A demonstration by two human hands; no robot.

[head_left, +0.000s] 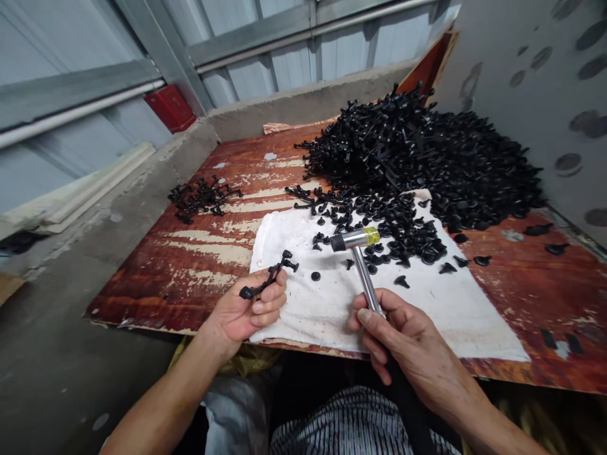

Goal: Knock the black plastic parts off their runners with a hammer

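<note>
head view: the left hand [249, 309] is palm up at the near edge of the board [190, 265], its fingers curled shut around a black sprue [269, 276], a thin branched strip with small caps at its ends. the sprue sticks out past the fingertips, one end over the cloth [450, 309], the other end left of the thumb. the right hand [403, 341] grips the metal handle of a small hammer [358, 253], thumb pressed along the shaft, fingers wrapped under it. the hammer tilts up and away from the hand; its head has a yellow end to the right and a dark end to the left, and it hangs just above the cloth among loose black caps [408, 240].

the white cloth lies on the worn red board, stained, its near edge close to both hands. a big pile [427, 164] of black parts fills the far right of the board and spills onto the cloth. a smaller heap [202, 196] of sprues lies well apart on the far left of the board. a few single caps lie on bare wood at the right. behind the board runs a concrete ledge [303, 101], with a red box [169, 107] by the metal wall. the person's striped lap shows at the bottom.
</note>
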